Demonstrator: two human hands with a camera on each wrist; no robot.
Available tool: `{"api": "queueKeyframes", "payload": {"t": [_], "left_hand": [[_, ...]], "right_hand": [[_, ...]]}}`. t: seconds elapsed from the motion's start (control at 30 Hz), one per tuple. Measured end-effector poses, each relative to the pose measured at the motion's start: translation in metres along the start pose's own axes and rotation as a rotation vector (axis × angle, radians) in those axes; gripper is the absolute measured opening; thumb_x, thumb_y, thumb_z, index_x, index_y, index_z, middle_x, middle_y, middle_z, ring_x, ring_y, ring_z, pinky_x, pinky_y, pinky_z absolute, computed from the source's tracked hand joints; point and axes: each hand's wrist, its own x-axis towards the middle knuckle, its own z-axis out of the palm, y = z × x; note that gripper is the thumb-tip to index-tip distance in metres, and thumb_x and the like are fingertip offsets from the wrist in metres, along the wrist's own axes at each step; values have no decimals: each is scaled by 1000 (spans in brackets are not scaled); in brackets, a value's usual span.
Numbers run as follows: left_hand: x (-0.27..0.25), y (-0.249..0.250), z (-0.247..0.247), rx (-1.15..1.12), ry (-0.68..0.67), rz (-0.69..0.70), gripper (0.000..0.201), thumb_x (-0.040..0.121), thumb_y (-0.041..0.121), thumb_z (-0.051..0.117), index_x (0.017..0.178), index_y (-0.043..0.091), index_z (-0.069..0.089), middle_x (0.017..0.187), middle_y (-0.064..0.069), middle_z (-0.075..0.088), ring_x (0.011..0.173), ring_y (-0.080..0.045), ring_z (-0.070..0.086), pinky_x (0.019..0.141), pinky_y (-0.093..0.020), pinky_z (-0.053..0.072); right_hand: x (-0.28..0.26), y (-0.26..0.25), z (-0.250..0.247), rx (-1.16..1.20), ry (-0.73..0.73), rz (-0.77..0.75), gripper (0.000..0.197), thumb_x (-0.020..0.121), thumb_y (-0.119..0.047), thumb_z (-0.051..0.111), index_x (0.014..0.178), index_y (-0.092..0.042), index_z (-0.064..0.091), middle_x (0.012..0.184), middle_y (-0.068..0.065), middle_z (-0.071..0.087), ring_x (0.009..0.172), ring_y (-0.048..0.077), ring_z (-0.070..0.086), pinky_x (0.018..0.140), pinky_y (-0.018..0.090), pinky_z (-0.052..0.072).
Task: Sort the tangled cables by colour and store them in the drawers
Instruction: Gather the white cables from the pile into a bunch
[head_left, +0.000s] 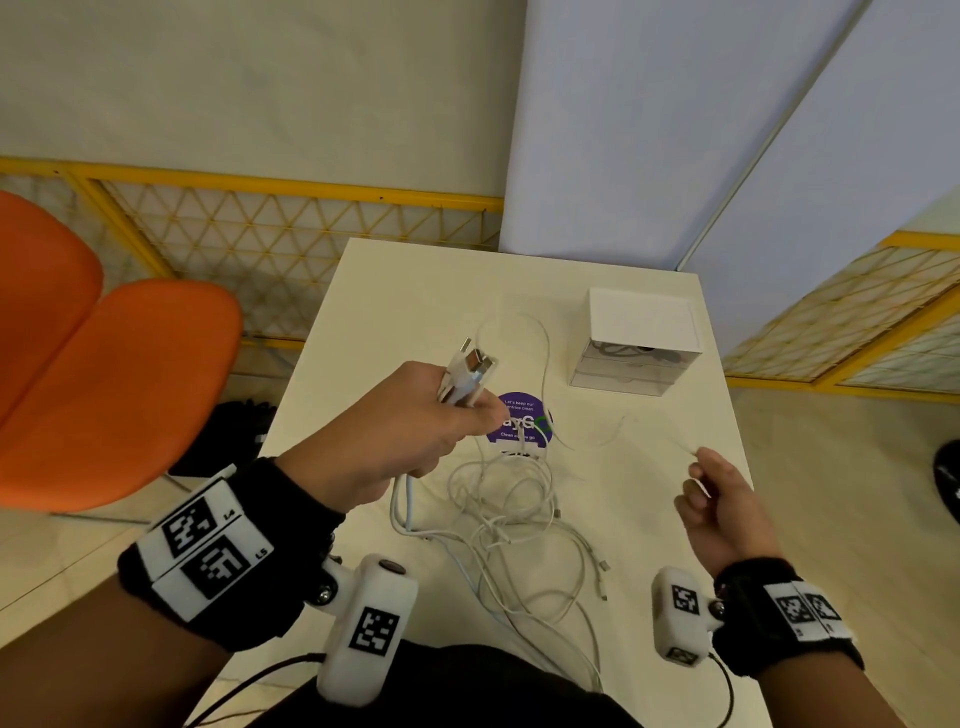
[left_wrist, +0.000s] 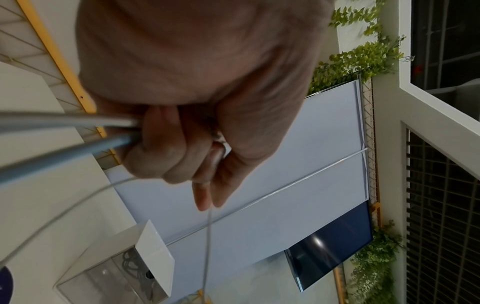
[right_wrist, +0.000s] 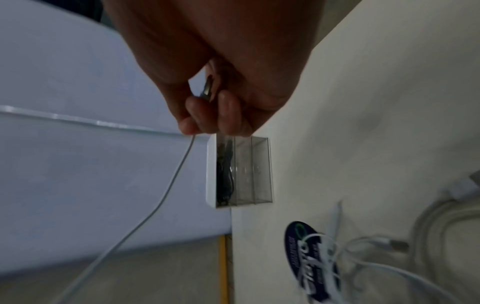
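Observation:
A tangle of white cables (head_left: 511, 514) lies on the white table (head_left: 405, 301) in front of me. My left hand (head_left: 415, 431) grips a bundle of white cable ends with USB plugs (head_left: 470, 371) raised above the table; the cables (left_wrist: 64, 123) run out of its fist in the left wrist view. My right hand (head_left: 719, 499) pinches a thin white cable (right_wrist: 166, 191) at the right side of the table, its metal plug (right_wrist: 207, 88) between the fingers. The small drawer unit (head_left: 636, 345) stands at the far right, with dark cables (right_wrist: 224, 172) in its top drawer.
A purple round sticker (head_left: 522, 421) marks the table's middle, partly under the cables. An orange chair (head_left: 109, 364) stands to the left. A yellow mesh fence (head_left: 291, 234) and pale blue panels (head_left: 649, 130) stand beyond the table's far edge.

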Motion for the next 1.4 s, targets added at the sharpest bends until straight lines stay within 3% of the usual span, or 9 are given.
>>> {"api": "queueKeyframes", "payload": {"t": [0.1,0.37,0.5,0.6,0.77,0.97,1.1,1.2,1.4], "left_hand": [[3,-2,0,12,8,-29,17,90,8,70,106,15,70,52,7,31,46,-13,23,49,-29,19],[11,-9,2,27,141,-65,10,98,14,55,107,15,57,58,2,43,43,-10,28,44,-24,22],[9,-3,6,-94,115,-9,48,104,44,46,74,8,54,50,5,29,42,-11,19,44,-25,16],[8,2,10,-196,121,4,54,102,52,44,60,21,30,53,4,24,47,-14,16,47,-26,14],[10,3,14,-352,45,56,54,96,41,62,62,24,24,60,1,15,54,-18,12,53,-33,13],[9,9,28,-477,-57,82,60,83,58,71,63,23,27,64,1,17,56,-17,16,59,-33,15],[9,12,36,-435,-129,222,46,86,54,66,65,15,55,63,-8,41,54,-16,37,60,-32,26],[6,16,43,-361,-122,240,43,92,51,60,72,13,69,56,-16,51,49,-25,58,60,-31,47],[3,20,51,-171,97,243,57,104,52,34,65,14,51,43,-3,43,47,-19,45,60,-30,39]], "right_hand": [[-2,-18,-8,197,-73,-18,7,83,-16,60,85,-22,57,74,-9,49,45,5,35,39,17,27],[-28,-72,10,222,-305,-213,34,105,-18,34,91,-35,61,87,-19,59,52,-2,42,46,12,33],[-47,-93,35,93,-342,-305,36,107,-31,33,89,-33,64,69,-14,48,50,3,33,46,16,27],[-62,-98,56,-11,-407,-347,30,99,-39,47,79,-25,64,65,-8,42,54,7,34,49,19,29],[-89,-85,92,-317,-526,-441,47,71,-65,73,68,-20,62,76,1,56,68,18,48,63,26,43],[-123,-55,135,-492,-767,-330,31,100,-29,50,77,-12,64,55,0,34,52,17,30,51,25,31],[-140,-45,156,-664,-885,-353,28,104,-10,41,88,4,60,61,11,43,54,15,40,58,23,42],[-147,-46,166,-797,-863,-410,36,104,-7,42,73,3,58,57,7,55,51,18,47,62,46,46],[-152,-45,172,-852,-777,-396,32,103,-7,40,81,-8,62,63,8,65,41,23,50,45,23,41]]}}
